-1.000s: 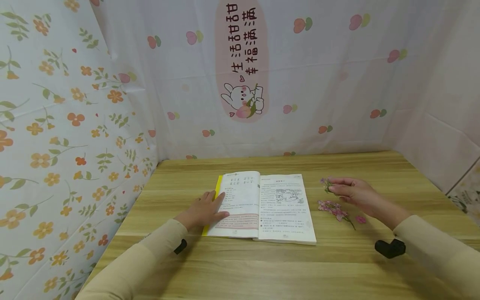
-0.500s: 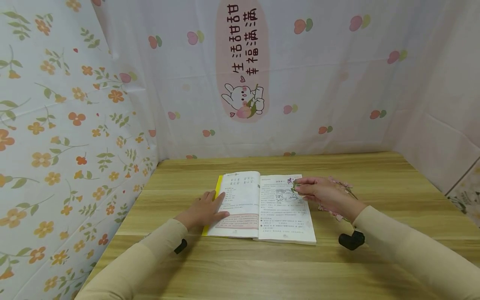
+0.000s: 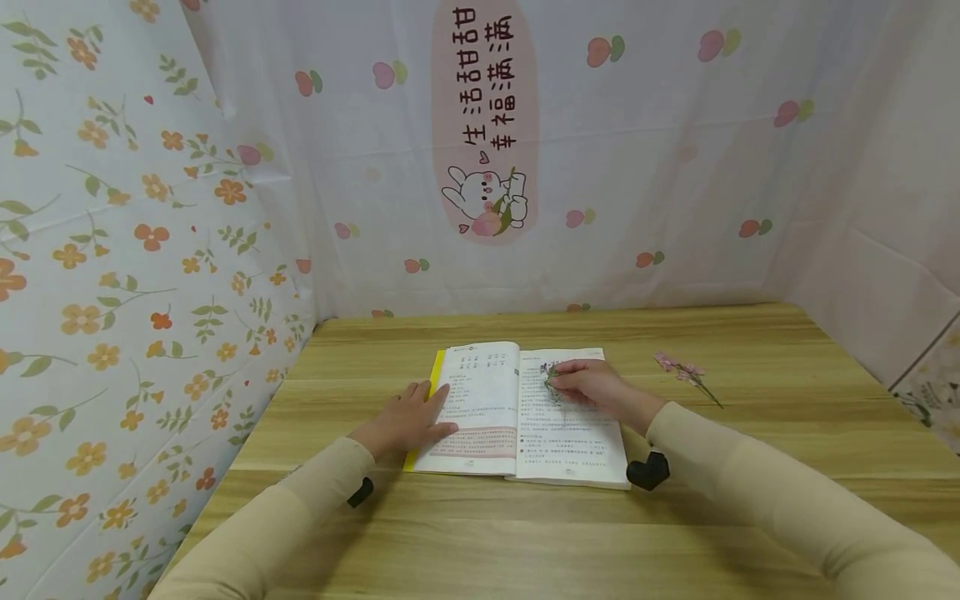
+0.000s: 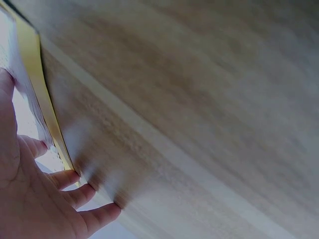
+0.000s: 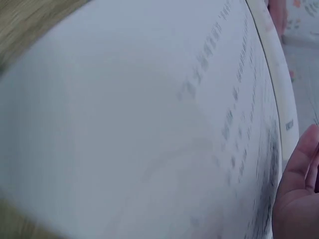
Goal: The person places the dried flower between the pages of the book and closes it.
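Note:
An open book (image 3: pixel 517 412) with a yellow cover lies on the wooden table (image 3: pixel 525 533). My left hand (image 3: pixel 408 421) rests flat on its left page, fingers spread; the left wrist view shows those fingers (image 4: pixel 75 194) at the yellow cover edge (image 4: pixel 45 99). My right hand (image 3: pixel 592 387) is over the right page and pinches a small purple flower sprig (image 3: pixel 552 379) near the spine. The right wrist view shows the printed page (image 5: pixel 149 124) close up and blurred, with part of the hand at the right edge.
A pink flower sprig (image 3: pixel 686 375) lies on the table to the right of the book. Patterned cloth walls (image 3: pixel 135 250) close in the table on the left, back and right. Bare wood stretches in front of the book.
My right hand has carried the purple sprig leftward from the table beside the book to the right page. The left hand has stayed on the left page.

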The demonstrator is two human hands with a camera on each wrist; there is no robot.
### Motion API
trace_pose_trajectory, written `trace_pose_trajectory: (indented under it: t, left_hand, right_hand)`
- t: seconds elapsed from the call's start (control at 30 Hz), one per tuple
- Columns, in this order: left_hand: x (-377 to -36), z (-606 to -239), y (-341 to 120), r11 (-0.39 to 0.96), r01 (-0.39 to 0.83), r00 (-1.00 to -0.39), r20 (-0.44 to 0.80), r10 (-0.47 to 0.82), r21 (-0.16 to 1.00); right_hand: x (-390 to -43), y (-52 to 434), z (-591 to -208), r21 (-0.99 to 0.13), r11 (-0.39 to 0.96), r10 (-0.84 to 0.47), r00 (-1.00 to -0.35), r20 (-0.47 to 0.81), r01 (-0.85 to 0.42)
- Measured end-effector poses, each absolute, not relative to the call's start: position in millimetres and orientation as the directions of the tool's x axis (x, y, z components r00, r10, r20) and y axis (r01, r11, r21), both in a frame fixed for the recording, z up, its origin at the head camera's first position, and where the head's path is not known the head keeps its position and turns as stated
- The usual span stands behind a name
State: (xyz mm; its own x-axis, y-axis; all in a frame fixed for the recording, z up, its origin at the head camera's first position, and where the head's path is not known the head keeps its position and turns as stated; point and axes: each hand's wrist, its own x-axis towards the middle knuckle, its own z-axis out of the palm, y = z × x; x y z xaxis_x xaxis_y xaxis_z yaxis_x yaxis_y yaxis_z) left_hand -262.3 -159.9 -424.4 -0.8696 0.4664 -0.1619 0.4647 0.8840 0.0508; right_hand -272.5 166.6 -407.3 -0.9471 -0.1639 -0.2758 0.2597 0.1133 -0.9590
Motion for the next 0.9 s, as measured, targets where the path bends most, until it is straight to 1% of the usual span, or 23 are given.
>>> trace_pose_trajectory:
  t: [0.33, 0.57, 0.9]
  left_hand:
    - [-261.9, -424.8, -161.6, 0.876, 0.481, -0.863, -0.151, 0.481, 0.038]
    - [-262.5, -425.4, -161.4, 0.873, 0.486, -0.860, -0.155, 0.485, 0.038]
    - [-262.3, -425.2, -160.9, 0.876, 0.481, -0.863, -0.154, 0.481, 0.036]
  right_hand:
    - [-274.1, 137.3, -415.2, -0.957, 0.097, -0.077, -0.957, -0.281, 0.273]
    - [-275.1, 127.2, -421.9, -0.938, 0.179, -0.017, -0.953, -0.303, 0.296]
    - [-271.3, 124.7, -418.4, -0.929, 0.276, -0.022, -0.965, -0.261, 0.245]
